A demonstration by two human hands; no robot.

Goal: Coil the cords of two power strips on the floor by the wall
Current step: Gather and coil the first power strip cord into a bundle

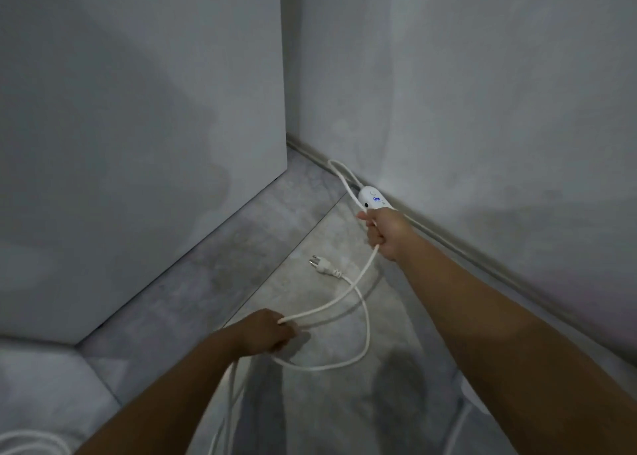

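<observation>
**Both hands on one white cord, power strip at the wall's foot**

Nearest, at the lower left edge behind the left forearm, a few white cord loops point(31, 443) lie on the floor point(213, 282); what they belong to cannot be told; to the right of the right forearm a blurred white line point(462, 423) runs along the floor.

The left hand point(267, 330) is closed in a fist round the white cord point(348, 294), fingers curled under it; more strands of the same cord hang below this hand toward the lower edge; from its thumb side the cord rises, fairly taut, up to the right hand point(382, 232).

Between the two hands, closer to the right one, the plug point(322, 266) lies on the floor, pins pointing away; its lead swings in a wide slack loop that comes back under the left hand.

The right hand is also closed, fingers wrapped round the cord, which leaves the underside of the fist; just beyond its knuckles the power strip point(372, 199) shows, white with a small blue light, touching or nearly touching the hand; whether the fingers also grip the strip's end cannot be told.

Past the strip a narrow loop of cord lies along the baseboard point(465, 248) of the grey wall point(482, 110); left of it stands a pale panel point(138, 144).
</observation>
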